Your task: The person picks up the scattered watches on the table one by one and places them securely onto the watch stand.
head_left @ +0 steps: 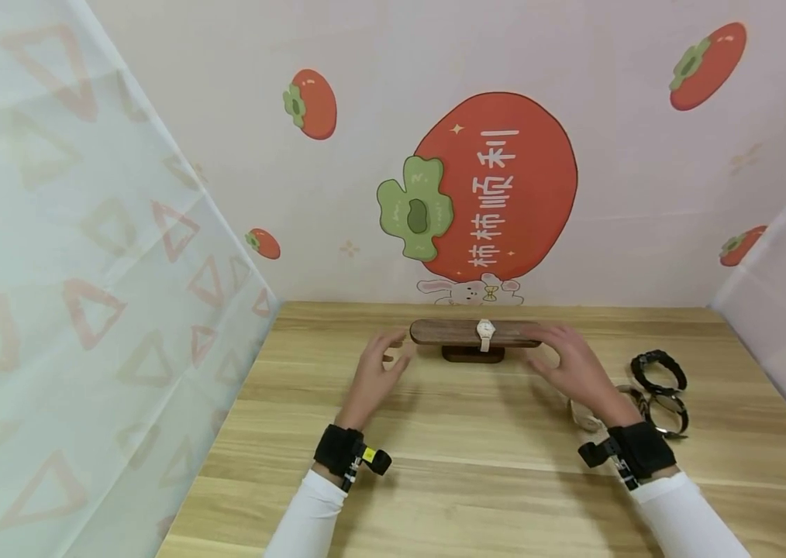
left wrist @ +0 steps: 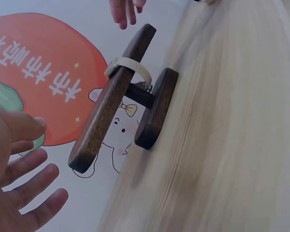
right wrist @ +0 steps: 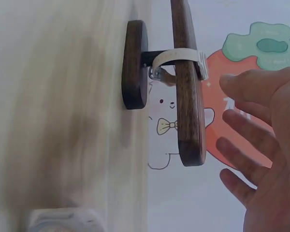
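A dark wooden watch stand with a rounded bar on a short base stands near the back of the table. A white-strapped wristwatch is looped around its bar, right of the middle, face up. My left hand hovers by the bar's left end, fingers loosely bent and holding nothing. By the right end is my right hand, its fingers relaxed and parted. In the right wrist view, a gap shows between these fingers and the bar. The left wrist view shows the left fingers apart from the wood too.
On the right of the wooden table lie a black watch, another dark watch and a pale watch partly under the right forearm. A printed backdrop rises behind the table, with cloth walls at both sides.
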Action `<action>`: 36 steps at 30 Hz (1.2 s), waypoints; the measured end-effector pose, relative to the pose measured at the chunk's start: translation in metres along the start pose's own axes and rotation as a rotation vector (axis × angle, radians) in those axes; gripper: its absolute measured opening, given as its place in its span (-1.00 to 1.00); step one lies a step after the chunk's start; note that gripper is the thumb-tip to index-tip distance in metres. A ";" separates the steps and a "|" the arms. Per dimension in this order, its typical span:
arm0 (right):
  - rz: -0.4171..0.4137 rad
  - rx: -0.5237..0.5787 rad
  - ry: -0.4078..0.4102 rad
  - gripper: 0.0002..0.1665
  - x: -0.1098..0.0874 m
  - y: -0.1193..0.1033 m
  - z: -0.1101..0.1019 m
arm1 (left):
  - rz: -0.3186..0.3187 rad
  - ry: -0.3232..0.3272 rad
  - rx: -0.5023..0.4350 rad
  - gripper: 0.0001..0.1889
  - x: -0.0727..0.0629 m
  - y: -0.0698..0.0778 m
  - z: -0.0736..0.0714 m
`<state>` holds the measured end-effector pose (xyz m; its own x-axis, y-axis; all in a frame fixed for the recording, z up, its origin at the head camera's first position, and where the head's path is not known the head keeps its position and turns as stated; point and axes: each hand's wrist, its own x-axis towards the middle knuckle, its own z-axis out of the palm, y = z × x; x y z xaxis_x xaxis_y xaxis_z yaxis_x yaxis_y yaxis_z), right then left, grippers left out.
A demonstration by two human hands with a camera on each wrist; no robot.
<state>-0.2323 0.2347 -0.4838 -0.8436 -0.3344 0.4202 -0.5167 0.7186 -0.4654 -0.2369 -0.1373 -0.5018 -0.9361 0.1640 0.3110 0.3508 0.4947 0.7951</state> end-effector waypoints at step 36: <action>0.125 -0.224 -0.051 -0.38 -0.117 0.003 -0.011 | -0.023 -0.156 -0.203 -0.69 -0.066 -0.004 0.042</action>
<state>-0.1337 0.2820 -0.5257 -0.9082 -0.2604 0.3276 -0.3671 0.8717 -0.3247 -0.1773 -0.1147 -0.5474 -0.9305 0.2927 0.2201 0.3124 0.3205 0.8943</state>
